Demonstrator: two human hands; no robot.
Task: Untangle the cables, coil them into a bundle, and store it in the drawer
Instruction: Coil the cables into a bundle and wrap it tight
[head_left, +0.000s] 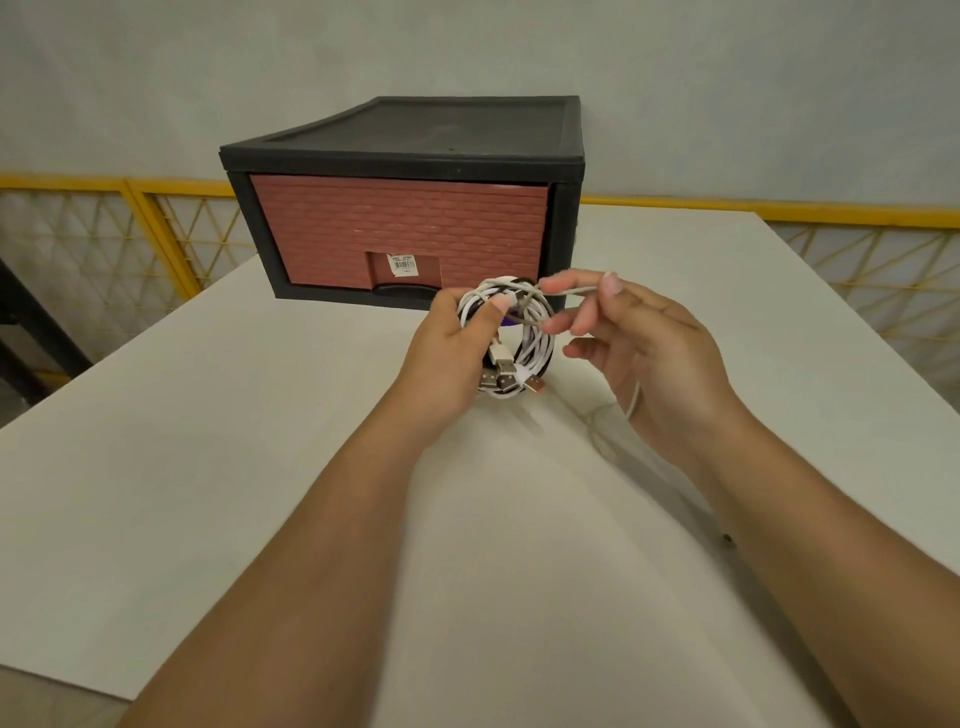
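Table (218, 467), white and wide, carries everything here. At its far side stands a black cabinet (415, 130) whose brick-patterned drawer (363, 228) is fully shut, with a price label (403, 264) above its dark handle (402, 291). Both hands are raised just in front of that drawer. The left hand (447, 353) grips the coil (535, 345), fingers curled behind it and thumb pressed across the front. The coil is a round bundle of white and black cable held upright above the table, not resting on it. The right hand (644, 338) pinches a grey strand (571, 294) between thumb and fingertips, drawn taut from the top of the coil; its slack hangs past the wrist down to the table. Several plugs (506, 371) poke out at the coil's lower edge. By the look of it, the untangling is over and most of the coiling too. What seems left is winding or tucking in this last strand to bind the bundle, then pulling the drawer open, laying the coil inside and closing it.
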